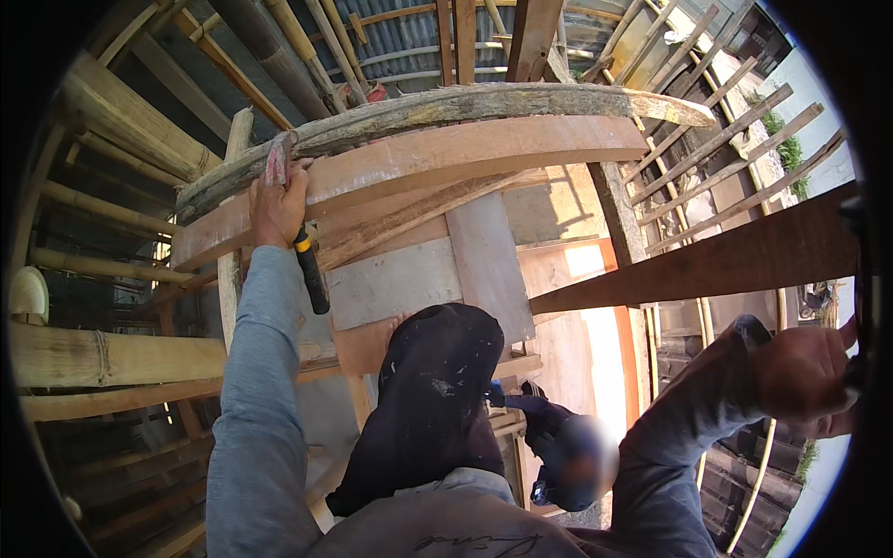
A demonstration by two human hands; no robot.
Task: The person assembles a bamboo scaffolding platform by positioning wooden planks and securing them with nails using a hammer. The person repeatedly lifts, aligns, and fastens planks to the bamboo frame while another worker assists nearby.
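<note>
My left hand (279,206) is closed against the squared reddish-brown timber (465,156), near its left end. Out from under that hand runs a black handle with a yellow band (314,274), which looks like part of a hammer. A worn reddish-grey piece (279,158) shows above the fingers; whether it is the hammer's head is unclear. At the right rim my right hand (805,381), slightly blurred, is closed around the dark grip of what looks like a handsaw, whose broad brown tapered blade (707,256) points left. The rim cuts off part of that grip.
A rough bark-edged log (419,112) lies behind the timber. Loose boards (400,279) spread below it. Bamboo poles (112,353) frame the left; thinner poles (726,130) stick out at right. Another person (558,446) is lower down, beside my knee.
</note>
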